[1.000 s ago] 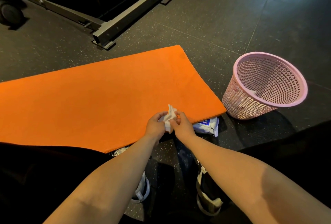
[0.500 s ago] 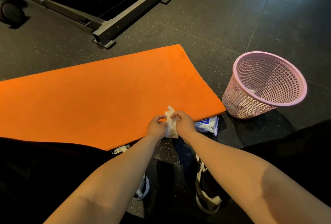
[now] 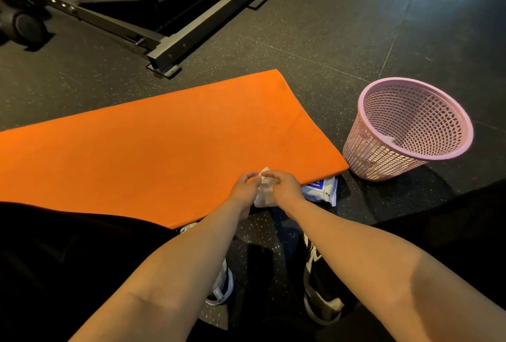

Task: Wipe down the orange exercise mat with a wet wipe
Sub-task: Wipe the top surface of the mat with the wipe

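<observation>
In the lower centre of the frame, above your shoes (image 3: 323, 300), your left hand (image 3: 245, 187) and right hand (image 3: 284, 187) meet over the near edge of the orange exercise mat (image 3: 164, 150). Both pinch the wet wipe (image 3: 264, 193) between them, with thumb and fingers curled on its upper edge, and the rest hangs down crumpled. The wipe is very light, soft and damp, so I judge it will stick to itself. Take it by two opposite corners to open it, then press it flat under the palm.

Just right of your right hand, the pack of wipes (image 3: 321, 191) lies partly under the mat's corner. The mat lies flat across the left and middle of the frame. It looks thin and flexible, so it may slide or wrinkle; hold one edge down. At the right stands the pink basket (image 3: 377, 158), and in the upper left a dark metal frame (image 3: 175, 48).
</observation>
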Available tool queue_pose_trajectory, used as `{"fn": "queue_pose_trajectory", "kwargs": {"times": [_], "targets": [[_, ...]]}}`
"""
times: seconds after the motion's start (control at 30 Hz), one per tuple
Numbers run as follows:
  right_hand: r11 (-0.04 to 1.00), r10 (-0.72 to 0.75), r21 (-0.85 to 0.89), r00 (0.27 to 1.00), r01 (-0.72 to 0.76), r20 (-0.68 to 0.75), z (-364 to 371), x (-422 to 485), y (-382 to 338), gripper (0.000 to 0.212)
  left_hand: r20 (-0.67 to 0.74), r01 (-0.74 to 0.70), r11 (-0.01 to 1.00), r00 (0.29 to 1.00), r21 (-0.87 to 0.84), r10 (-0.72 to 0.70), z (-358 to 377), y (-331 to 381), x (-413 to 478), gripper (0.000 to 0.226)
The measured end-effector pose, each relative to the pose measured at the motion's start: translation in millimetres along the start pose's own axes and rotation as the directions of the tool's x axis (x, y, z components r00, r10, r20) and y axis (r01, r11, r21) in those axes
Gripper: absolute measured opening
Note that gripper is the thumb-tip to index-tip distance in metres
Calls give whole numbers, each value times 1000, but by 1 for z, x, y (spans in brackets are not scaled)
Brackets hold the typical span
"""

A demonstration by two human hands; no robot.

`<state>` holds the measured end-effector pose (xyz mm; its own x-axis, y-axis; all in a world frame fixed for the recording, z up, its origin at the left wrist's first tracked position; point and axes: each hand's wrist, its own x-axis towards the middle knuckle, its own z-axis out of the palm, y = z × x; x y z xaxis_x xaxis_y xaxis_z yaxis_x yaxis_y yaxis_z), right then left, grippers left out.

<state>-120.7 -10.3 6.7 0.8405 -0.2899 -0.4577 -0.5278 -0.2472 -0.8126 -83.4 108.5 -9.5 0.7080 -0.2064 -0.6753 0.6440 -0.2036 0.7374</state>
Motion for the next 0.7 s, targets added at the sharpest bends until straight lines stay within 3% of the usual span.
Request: {"fn": "queue_pose_trajectory", "kwargs": {"times": [0.27, 0.43, 0.6, 0.7], "targets": [[997, 18, 81, 998, -13, -65, -6, 5, 3, 34, -102, -121, 992, 988, -19, 119, 11, 9, -13, 40], [1000, -4, 11, 993, 5, -120, -9, 7, 6, 40, -127, -169, 984, 977, 49, 174, 19, 14, -16, 52], [1000, 7, -3, 989, -8, -146, -18, 10, 5, 37, -168, -180, 947, 959, 268, 229, 18, 12, -13, 23], [992, -38, -122, 989, 21, -145, -20, 13, 6, 24, -225, -195, 941, 939, 277, 260, 15, 14, -13, 12]]}}
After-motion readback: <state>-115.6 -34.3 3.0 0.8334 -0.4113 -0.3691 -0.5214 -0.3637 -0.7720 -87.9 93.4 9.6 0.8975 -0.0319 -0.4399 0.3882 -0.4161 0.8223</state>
